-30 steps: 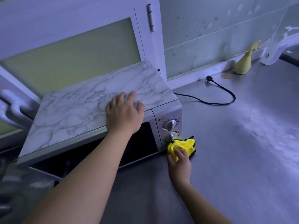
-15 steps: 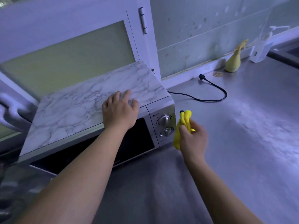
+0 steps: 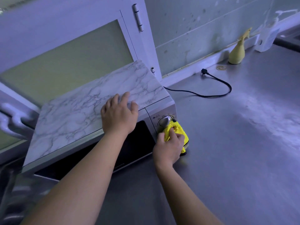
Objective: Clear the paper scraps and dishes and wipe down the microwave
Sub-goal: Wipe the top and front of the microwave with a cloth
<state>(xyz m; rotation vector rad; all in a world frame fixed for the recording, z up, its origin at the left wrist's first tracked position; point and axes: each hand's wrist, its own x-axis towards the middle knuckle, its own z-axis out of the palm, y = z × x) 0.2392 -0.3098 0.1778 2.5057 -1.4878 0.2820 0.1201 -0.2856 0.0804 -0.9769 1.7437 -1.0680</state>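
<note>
A microwave with a marble-patterned top stands on the steel counter, its dark door and silver control panel facing me. My left hand rests flat on the top near the front right corner, fingers spread. My right hand grips a bunched yellow cloth and presses it against the lower part of the control panel, just under the upper knob. The lower knob is hidden by the cloth and hand.
The microwave's black cord and plug lie loose on the steel counter to the right. A yellow spray bottle and a white bottle stand by the wall. A cabinet door rises behind the microwave.
My right hand lifted the yellow cloth off the counter at the panel's base, held it beside the panel, then brought it back against the control panel. My left hand stayed on top.
</note>
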